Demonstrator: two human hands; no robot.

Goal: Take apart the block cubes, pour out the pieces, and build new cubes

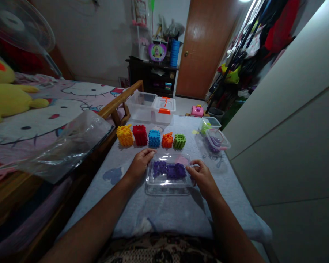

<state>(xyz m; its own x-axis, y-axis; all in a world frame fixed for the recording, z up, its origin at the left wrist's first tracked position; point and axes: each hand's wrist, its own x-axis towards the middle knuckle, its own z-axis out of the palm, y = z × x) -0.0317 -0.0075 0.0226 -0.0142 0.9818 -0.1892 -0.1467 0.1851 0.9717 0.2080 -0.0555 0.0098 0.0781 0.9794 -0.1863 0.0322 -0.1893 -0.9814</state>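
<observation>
A clear plastic container lies in front of me on the cloth-covered table, between my hands. Several purple interlocking pieces show through its clear plastic. My left hand pinches the container's far left edge with bent fingers. On the opposite side, my right hand grips the right edge, thumb toward me. Beyond the container, a row of block cubes runs from left to right: yellow, red, blue, orange and green.
At the table's back stand a clear open bin and a lidded box with orange clips. Small tubs with green pieces and purple pieces sit at right. A wooden bed rail and clear plastic bag border the left.
</observation>
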